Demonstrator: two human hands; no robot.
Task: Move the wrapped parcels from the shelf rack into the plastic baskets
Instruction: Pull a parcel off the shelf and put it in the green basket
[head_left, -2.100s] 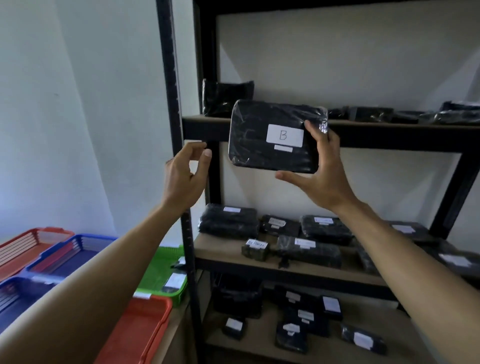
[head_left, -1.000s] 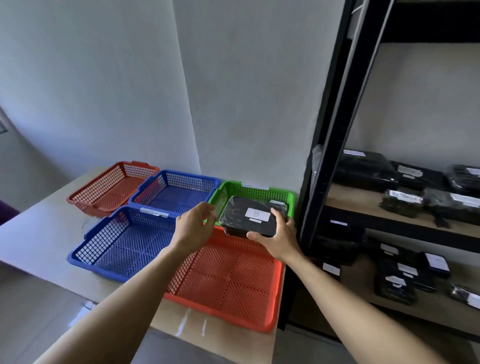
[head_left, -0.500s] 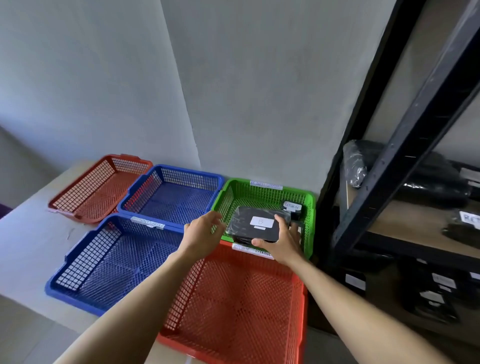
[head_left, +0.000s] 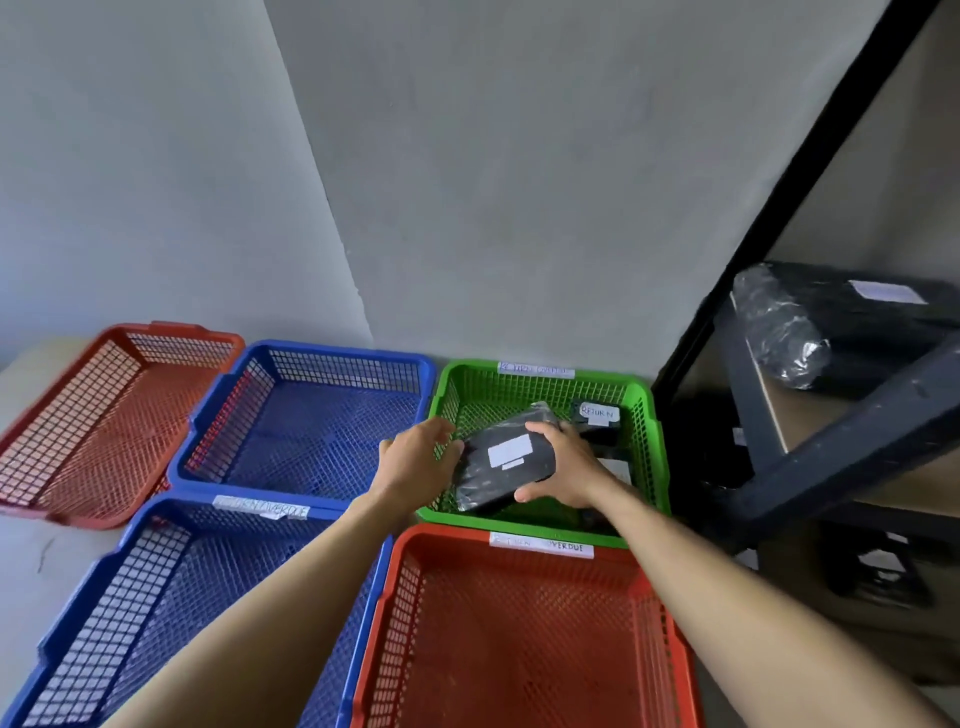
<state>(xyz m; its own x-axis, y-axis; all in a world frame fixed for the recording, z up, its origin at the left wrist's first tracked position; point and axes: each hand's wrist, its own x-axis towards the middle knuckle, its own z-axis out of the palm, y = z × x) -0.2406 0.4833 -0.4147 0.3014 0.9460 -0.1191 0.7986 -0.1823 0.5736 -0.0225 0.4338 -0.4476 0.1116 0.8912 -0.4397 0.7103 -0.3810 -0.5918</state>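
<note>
- Your right hand (head_left: 566, 467) still grips the black wrapped parcel (head_left: 493, 475), now lowered, tilted, into the green basket (head_left: 647, 447).
- Your left hand (head_left: 418, 460) hovers relaxed beside it; release next.

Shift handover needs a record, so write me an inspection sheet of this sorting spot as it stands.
Surface: pale table carrying five mesh baskets.
Job's things: black parcel with a white label, tilted, low in the green basket; small parcel marked RETURN lies behind it in the same basket. No parcels seen in the near red basket, far red basket, near blue basket or far blue basket.
Clutter: nothing seen.
Hands: right hand grips the black parcel's right end; left hand, fingers relaxed, is at its left edge.
Cables: nothing seen.
Surroundings: grey wall; black shelf rack at right, a wrapped parcel on it.
</note>
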